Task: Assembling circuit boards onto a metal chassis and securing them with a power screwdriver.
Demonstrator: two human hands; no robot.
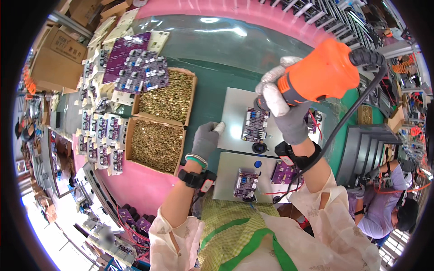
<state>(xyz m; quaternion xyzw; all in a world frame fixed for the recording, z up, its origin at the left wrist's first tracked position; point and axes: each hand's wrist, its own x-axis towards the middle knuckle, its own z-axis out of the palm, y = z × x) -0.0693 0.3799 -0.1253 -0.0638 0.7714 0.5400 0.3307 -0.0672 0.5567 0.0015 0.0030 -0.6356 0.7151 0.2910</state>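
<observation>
Currently right hand (pixel 289 113) fingers wrapped tight around orange power screwdriver (pixel 318 74), above purple circuit board (pixel 254 124). Left hand (pixel 205 139), at 9 o'clock, fingers loosely curled, touching grey plate (pixel 235 117) edge.

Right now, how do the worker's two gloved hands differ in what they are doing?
The right hand is raised and wrapped around an orange power screwdriver; the left hand holds no tool and rests flat at the edge of a grey metal plate. The right hand hovers above a purple circuit board; the left hand sits beside it, off the board. Both wear grey gloves and dark wrist straps.
</observation>
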